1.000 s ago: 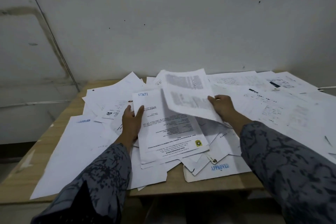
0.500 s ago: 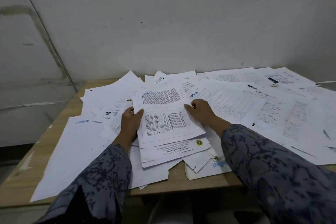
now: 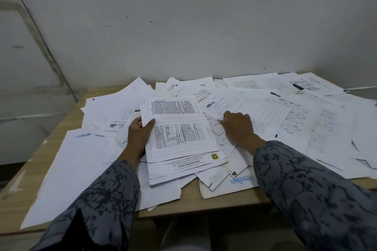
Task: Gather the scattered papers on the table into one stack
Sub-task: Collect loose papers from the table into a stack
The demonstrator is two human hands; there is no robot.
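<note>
While your left hand (image 3: 140, 134) gripped the left edge of the stack (image 3: 181, 140), thumb curled over the top printed sheet and fingers hidden beneath, the stack lay near the front middle of the tabletop (image 3: 51, 144). Your right hand (image 3: 237, 126) rested just beside it on the right, its fingers (image 3: 224, 123) bent and pinching the near corner of a loose form sheet (image 3: 248, 112). More scattered papers (image 3: 318, 120) overlapped across the back and right of the tabletop, and a large blank sheet (image 3: 77, 171) lay to the left, reaching the front edge.
</note>
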